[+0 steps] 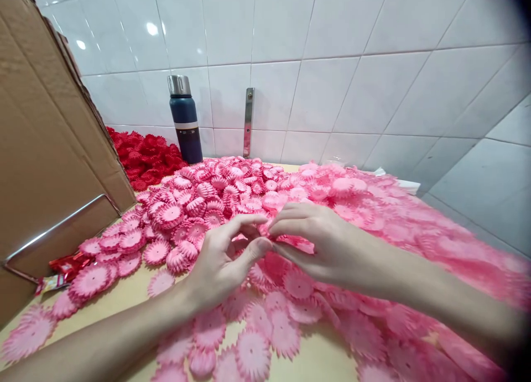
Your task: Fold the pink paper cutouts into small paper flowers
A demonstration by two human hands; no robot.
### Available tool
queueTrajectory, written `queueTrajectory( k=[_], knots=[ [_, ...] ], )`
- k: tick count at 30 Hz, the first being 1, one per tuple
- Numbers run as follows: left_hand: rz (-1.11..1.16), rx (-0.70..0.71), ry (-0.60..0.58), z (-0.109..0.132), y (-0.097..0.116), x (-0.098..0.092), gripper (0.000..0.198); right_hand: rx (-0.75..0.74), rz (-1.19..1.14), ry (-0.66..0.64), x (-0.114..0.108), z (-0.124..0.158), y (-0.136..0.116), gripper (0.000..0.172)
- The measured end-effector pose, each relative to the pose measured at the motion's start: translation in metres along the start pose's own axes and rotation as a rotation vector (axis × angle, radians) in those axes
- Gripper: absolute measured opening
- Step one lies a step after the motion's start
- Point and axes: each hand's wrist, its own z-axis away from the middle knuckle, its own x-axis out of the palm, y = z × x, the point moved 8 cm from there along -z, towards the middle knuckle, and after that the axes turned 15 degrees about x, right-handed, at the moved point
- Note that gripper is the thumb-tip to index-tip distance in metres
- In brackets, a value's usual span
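Note:
My left hand (232,252) and my right hand (317,238) meet fingertip to fingertip over the middle of a heap. Both are closed in a pinch, thumb against fingers. A bit of pink shows where the fingertips meet; it looks like a pink paper-thin petal disc, mostly hidden by the fingers. All around and beneath lie many pink petal discs (298,282), round with notched edges and a small centre hole. To the left, darker-edged pink discs (170,213) are gathered into ruffled, cupped stacks.
A dark blue bottle (185,122) stands at the back beside a pile of red petal discs (145,155). A cardboard sheet (53,122) rises at left, with a metal wire handle (62,227) and red wrapper (70,265) near it. A metal bracket (248,122) is against the tiled wall (332,89).

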Motion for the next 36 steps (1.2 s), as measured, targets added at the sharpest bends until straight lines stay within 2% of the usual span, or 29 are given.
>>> queueTrajectory(
  k=[2, 4, 8, 14, 18, 21, 31, 36],
  knots=[
    [0.039, 0.024, 0.038, 0.0, -0.001, -0.002, 0.041, 0.092, -0.106, -0.007, -0.001, -0.003, 0.007, 0.017],
    [0.031, 0.062, 0.087, 0.0, 0.0, -0.006, 0.046, 0.195, -0.228, -0.027, -0.005, -0.005, 0.014, 0.017],
    [0.023, 0.141, 0.112, 0.0, 0.007, -0.01, 0.03, 0.295, -0.386, -0.124, -0.004, -0.005, 0.016, 0.019],
    [0.068, 0.119, 0.137, 0.001, 0.01, -0.013, 0.032, 0.301, -0.503, -0.295, 0.006, -0.006, 0.019, 0.015],
    [0.139, 0.102, 0.144, 0.001, 0.007, -0.012, 0.033, 0.343, -0.598, -0.37, 0.012, -0.006, 0.03, 0.022],
    [0.152, 0.097, 0.142, 0.001, 0.006, -0.011, 0.034, 0.338, -0.662, -0.396, 0.015, -0.007, 0.033, 0.024],
    [0.139, 0.062, 0.133, 0.002, 0.002, -0.01, 0.034, 0.32, -0.767, -0.449, 0.021, -0.006, 0.036, 0.014],
    [0.204, 0.037, 0.156, 0.003, 0.0, -0.008, 0.037, 0.317, -0.769, -0.429, 0.02, -0.008, 0.037, 0.013]
  ],
)
